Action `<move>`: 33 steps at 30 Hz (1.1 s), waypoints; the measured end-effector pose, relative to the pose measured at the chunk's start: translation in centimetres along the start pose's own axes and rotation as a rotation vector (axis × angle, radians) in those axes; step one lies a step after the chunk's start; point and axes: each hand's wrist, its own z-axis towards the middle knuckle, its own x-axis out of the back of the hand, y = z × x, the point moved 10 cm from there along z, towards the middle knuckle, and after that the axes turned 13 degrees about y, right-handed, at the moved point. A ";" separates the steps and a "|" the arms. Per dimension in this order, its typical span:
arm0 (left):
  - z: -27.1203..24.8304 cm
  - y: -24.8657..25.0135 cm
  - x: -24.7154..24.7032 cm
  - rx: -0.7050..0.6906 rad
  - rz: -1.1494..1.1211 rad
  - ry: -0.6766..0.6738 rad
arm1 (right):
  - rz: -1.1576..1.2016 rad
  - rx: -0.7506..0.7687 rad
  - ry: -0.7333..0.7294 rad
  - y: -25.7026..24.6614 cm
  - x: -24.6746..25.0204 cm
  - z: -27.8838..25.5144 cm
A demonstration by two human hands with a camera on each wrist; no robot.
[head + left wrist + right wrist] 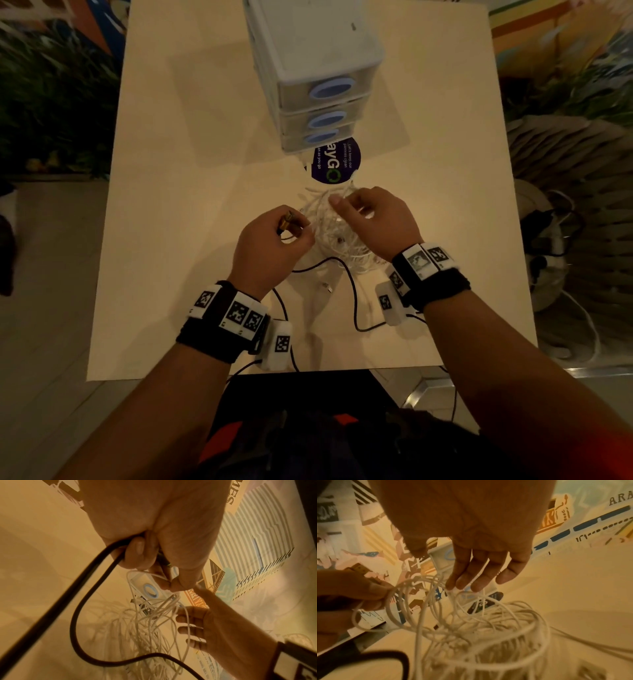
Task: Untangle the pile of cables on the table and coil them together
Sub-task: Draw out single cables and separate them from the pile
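My left hand [274, 240] is clenched around a black cable [349, 291]; only the left wrist view shows the grip, with the fingers [135, 553] curled over the cable [96, 574] where it enters the fist. The same hand also pinches a white strand between thumb and fingertip. A gold-coloured connector [287, 221] projects from the top of this hand in the head view.

My right hand [373, 219] is released. The right wrist view shows its fingers [471, 572] extended and slightly spread, the tips touching the upper loops of the white cable pile [479, 628]. The head view hides this contact behind the back of the hand.

The white cable pile [337, 233] lies tangled on the desk [171, 205] between both hands, its top loops lifted. The black cable runs from my left hand in a loop across the desk toward the near edge.

Only the head view shows the layout beyond: a round dark sticker [337, 164] just past the pile, and a three-drawer plastic unit [318, 78] partly covering it.
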 end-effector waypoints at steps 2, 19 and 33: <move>-0.1 0.4 -0.5 -0.033 0.015 -0.013 | -0.004 0.008 -0.020 -0.9 -0.4 -0.1; 0.2 0.3 2.4 0.047 -0.219 0.214 | 0.026 0.010 0.128 0.3 1.2 0.1; 0.5 1.6 4.7 0.020 -0.361 0.320 | -0.260 0.295 -0.030 -2.4 -0.7 -1.0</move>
